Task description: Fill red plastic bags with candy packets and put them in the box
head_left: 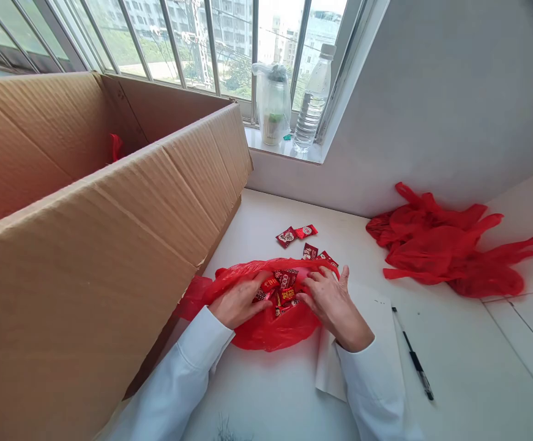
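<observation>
A thin red plastic bag [270, 337] lies with its mouth open on the white table. Small wrapped packets in red and dark red [287, 295] fill its middle. My left hand [238, 301] reaches over the bag's left rim, thumb and fingers apart beside the packets. Across from it, my right hand [333, 301] rests at the right rim, its fingers spread and some tips inside the bag. Neither hand visibly grips a packet. Two loose packets [287, 237] lie beyond the bag, and two more [310, 252] are close to its far rim.
A large open cardboard box [110, 245] stands at the left, something red inside. Red plastic bags [440, 245] are heaped at the right by the wall. White paper [380, 324] and a black pen [415, 358] lie right. A water bottle [312, 104] and bagged cup [273, 110] stand on the sill.
</observation>
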A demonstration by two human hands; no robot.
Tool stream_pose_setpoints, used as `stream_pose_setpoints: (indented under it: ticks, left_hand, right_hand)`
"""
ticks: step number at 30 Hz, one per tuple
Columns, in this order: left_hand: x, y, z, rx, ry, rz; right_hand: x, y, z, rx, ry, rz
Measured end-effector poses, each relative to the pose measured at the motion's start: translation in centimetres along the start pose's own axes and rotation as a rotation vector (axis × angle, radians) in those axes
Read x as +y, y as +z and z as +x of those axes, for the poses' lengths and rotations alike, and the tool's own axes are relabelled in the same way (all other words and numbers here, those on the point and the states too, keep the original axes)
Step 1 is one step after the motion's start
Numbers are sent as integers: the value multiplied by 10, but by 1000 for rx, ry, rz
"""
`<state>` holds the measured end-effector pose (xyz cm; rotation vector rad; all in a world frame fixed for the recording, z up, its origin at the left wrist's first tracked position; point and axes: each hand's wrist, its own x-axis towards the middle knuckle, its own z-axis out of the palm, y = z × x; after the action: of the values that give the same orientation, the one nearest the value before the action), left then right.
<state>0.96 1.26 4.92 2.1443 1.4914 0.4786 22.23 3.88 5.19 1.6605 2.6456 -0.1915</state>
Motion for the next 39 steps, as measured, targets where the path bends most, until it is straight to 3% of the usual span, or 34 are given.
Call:
stream_pose_setpoints:
  ticks: [4, 12, 22, 31, 36, 39]
  left_hand:
    - [0, 10, 3, -14, -112, 37]
    - [-31, 8, 0, -32, -91, -198]
    - [-31, 12, 0, 87, -163, -306]
    - [-34, 13, -6, 239, -233, -189]
    - [-32, 19, -4, 295, -256, -152]
    - [-31, 20, -3, 297, -271, -151]
  right_hand:
    - [-30, 1, 4, 113, 86, -20]
    - [-61, 2, -3, 26, 50, 71]
    - [-20, 1, 4, -53, 68, 108]
    - [-8, -10, 1, -97, 143, 166]
    - [-3, -14, -5, -209, 82, 161]
    - [-1, -15, -8, -210, 0, 166]
